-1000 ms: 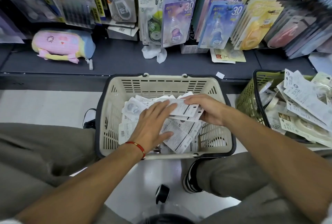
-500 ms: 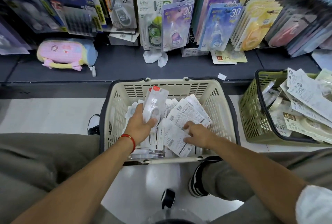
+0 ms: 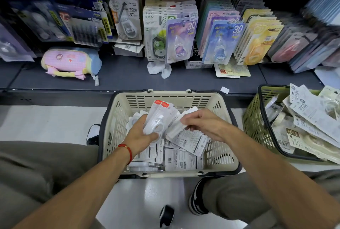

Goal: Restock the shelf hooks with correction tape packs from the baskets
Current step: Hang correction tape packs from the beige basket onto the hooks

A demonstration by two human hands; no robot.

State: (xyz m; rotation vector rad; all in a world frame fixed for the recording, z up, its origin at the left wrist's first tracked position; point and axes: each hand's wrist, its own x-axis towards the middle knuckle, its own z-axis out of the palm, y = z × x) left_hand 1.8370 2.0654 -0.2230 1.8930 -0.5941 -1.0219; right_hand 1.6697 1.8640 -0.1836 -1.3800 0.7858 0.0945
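A beige basket (image 3: 223, 162) on the floor in front of me holds several white correction tape packs (image 3: 181, 159). My left hand (image 3: 139, 136), with a red string at the wrist, grips two clear packs with red tops (image 3: 159, 116), raised upright over the basket. My right hand (image 3: 204, 124) pinches another white pack (image 3: 174, 129) beside them, just above the pile. Rows of packs (image 3: 181, 39) hang on the shelf hooks behind the basket.
A green basket (image 3: 254, 120) full of packs stands at the right. A pink and blue pouch (image 3: 70, 62) lies on the dark shelf ledge (image 3: 125, 74). Crumpled white paper (image 3: 158, 68) lies under the hooks. My knees flank the beige basket; a black object (image 3: 166, 215) sits on the floor.
My left hand lifted packs out of the pile and now holds two upright. My right hand rose from the pile, pinching a pack, and moved toward the left hand.
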